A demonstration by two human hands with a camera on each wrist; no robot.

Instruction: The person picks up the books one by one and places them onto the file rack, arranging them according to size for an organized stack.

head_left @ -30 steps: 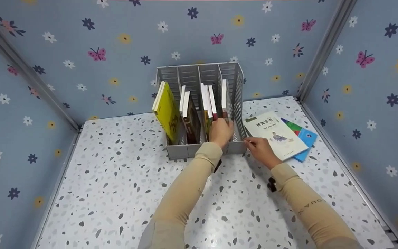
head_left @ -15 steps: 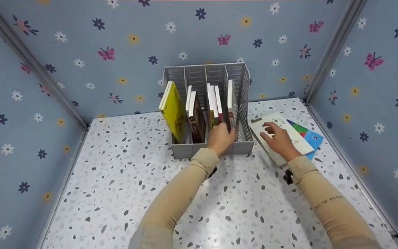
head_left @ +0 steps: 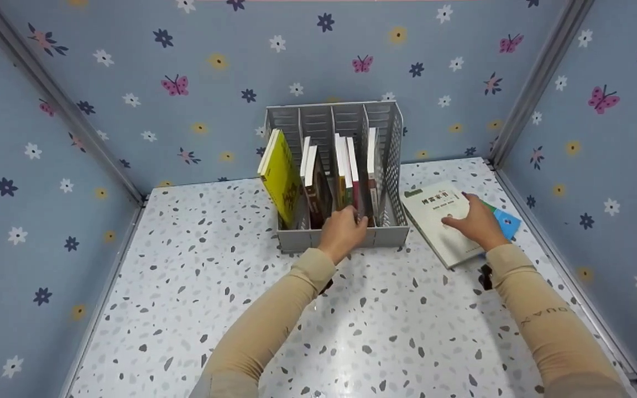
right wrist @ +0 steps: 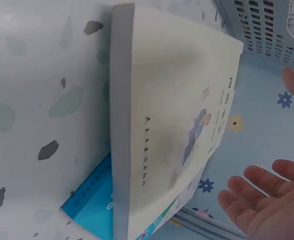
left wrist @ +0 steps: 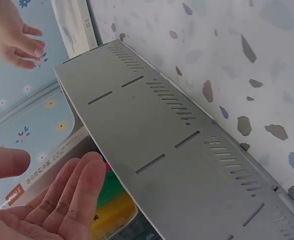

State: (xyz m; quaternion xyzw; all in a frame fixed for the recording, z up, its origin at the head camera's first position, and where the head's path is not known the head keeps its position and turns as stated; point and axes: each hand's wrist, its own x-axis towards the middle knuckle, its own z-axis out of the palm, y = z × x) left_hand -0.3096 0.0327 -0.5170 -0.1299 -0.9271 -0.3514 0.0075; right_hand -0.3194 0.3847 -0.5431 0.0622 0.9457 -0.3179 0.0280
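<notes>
My left hand [head_left: 344, 232] is at the front lip of a grey file organizer [head_left: 296, 239], its fingers loosely bent with nothing between them in the left wrist view. Upright books stand in the organizer's compartments, among them a yellow book [head_left: 281, 179] at the left and a white-edged book [head_left: 372, 166] in the rightmost slot. To the right, my right hand [head_left: 476, 224] hovers over a cream paperback [head_left: 434, 213], thumb and fingers spread apart. That paperback lies flat, partly covering a blue book [head_left: 509, 224]. In the right wrist view the paperback's pale page edge [right wrist: 122, 125] faces the camera.
The organizer stands near the back wall [head_left: 208, 99], on a white speckled tabletop [head_left: 202, 309]. Side walls [head_left: 617, 182] with flowers and butterflies rise at both sides, joined by grey metal posts [head_left: 534, 83].
My right hand has left the organizer's front right corner and moved right over the cream paperback. My left hand has drawn back from the books toward the front lip. The view has shifted slightly.
</notes>
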